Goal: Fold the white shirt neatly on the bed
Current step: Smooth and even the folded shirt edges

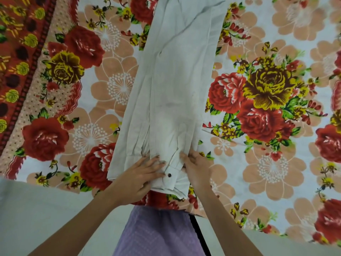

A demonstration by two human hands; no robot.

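Bed: the bed (267, 163) wears a floral sheet of red, yellow and peach blooms and fills most of the view.
White shirt: the white shirt (175, 80) lies on the bed as 1 long narrow strip, running from the near edge straight away from me.
Purple garment: my purple garment (156, 233) shows below, between my 2 forearms.
Left grip: my left grip (140, 174) lies wide and flat, fingers spread, pressing the shirt's near end.
Right grip: my right grip (196, 169) is narrow, fingers curled, pinching folds at the shirt's right edge.
Cuff: the cuff (170, 182) sits between both grips.
Button: 1 dark button (169, 175) shows on the cuff.
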